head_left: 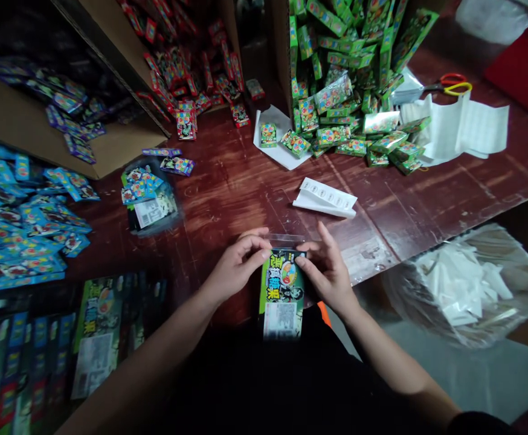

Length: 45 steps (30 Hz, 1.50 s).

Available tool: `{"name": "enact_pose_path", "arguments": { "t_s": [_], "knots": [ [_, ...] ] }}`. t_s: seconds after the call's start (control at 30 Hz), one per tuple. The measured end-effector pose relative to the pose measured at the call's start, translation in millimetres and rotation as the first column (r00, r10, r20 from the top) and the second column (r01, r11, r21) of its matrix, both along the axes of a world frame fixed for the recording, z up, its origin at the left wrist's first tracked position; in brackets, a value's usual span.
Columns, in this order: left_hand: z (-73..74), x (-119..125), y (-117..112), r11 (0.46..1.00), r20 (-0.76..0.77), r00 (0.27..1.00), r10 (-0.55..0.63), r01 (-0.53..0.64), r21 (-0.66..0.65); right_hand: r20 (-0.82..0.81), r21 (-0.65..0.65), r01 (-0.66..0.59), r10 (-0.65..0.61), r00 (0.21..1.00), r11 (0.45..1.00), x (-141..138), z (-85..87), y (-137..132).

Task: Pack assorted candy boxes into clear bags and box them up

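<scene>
A green and black candy pack [281, 289] with a white printed label stands near the table's front edge, close to my body. A see-through plastic strip, perhaps the flap of a sleeve, shows along its top. My left hand [241, 266] pinches the upper left corner between thumb and fingers. At the upper right corner, my right hand [330, 275] rests its thumb on the pack's face, with the index finger raised and the other fingers partly hidden behind. A folded sheet of round stickers [325, 198] lies just beyond both hands.
Small green boxes [336, 115], red boxes [185, 72], purple boxes [78, 121] and blue packets [28, 223] lie in piles. A bagged pack [148, 208] sits left; finished-looking packs [96, 326] stand lower left. Scissors [457, 84] lie at back right. A plastic-lined bin [518, 302] holds white scraps.
</scene>
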<state>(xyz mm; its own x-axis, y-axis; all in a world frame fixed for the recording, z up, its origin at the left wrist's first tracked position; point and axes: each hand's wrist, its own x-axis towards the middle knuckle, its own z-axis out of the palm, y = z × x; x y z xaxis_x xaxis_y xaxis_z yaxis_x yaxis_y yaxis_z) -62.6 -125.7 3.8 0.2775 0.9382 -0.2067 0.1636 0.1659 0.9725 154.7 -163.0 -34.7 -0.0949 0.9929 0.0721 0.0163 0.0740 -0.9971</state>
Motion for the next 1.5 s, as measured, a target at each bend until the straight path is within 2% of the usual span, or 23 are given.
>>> {"name": "enact_pose_path", "arguments": {
  "t_s": [0.17, 0.37, 0.5, 0.7, 0.83, 0.97, 1.1, 1.23, 1.33, 1.43, 1.5],
  "knots": [
    [-1.0, 6.9, -0.7, 0.991, 0.064, 0.989, 0.130, -0.130, -0.006, 0.040, 0.034, 0.029, -0.030, 0.999, 0.999, 7.5, 5.4, 8.1],
    [12.4, 3.8, 0.2, 1.000, -0.026, 1.000, -0.008, 0.008, -0.022, 0.066, 0.019, -0.064, 0.063, 0.996, 0.998, 9.7, 23.7, 13.9],
    [21.6, 6.0, 2.3, 0.999, -0.056, 0.998, 0.025, -0.027, -0.035, 0.054, -0.078, -0.046, 0.050, 0.997, 0.996, 1.9, 35.1, 18.9],
    [33.1, 1.0, 12.8, 0.997, -0.095, 0.996, 0.000, -0.007, -0.074, -0.077, -0.181, -0.019, 0.005, 0.997, 0.983, -3.5, 43.8, 30.5],
    [29.0, -7.1, 9.2, 0.992, -0.048, 0.995, -0.092, 0.088, -0.087, -0.108, -0.233, -0.040, 0.015, 0.994, 0.972, 0.3, 45.9, 30.7],
    [19.7, -9.0, 1.8, 0.992, 0.060, 0.995, -0.081, 0.086, -0.093, -0.083, -0.227, -0.094, 0.077, 0.994, 0.969, 7.9, 45.0, 27.3],
    [16.0, -8.4, 1.1, 0.994, 0.070, 0.996, -0.063, 0.069, -0.080, 0.034, -0.184, -0.209, 0.219, 0.975, 0.960, 22.1, 51.2, 28.7],
    [17.5, -6.6, 3.1, 0.995, 0.045, 0.998, -0.042, 0.046, -0.093, 0.273, 0.020, -0.239, 0.225, 0.935, 0.971, 29.8, 72.5, 40.5],
    [18.6, -3.8, 2.7, 0.996, 0.025, 0.999, -0.037, 0.039, -0.085, 0.384, 0.035, -0.433, 0.387, 0.838, 0.901, 24.1, 84.7, 51.4],
    [19.6, -2.6, 0.9, 0.997, 0.008, 0.998, -0.054, 0.055, -0.053, 0.511, 0.012, -0.520, 0.442, 0.737, 0.854, 15.3, 82.3, 57.7],
    [20.1, -3.8, -1.1, 0.996, 0.019, 0.998, -0.067, 0.068, -0.050, 0.572, 0.020, -0.484, 0.387, 0.723, 0.875, 11.0, 75.8, 58.2]
  ]
}}
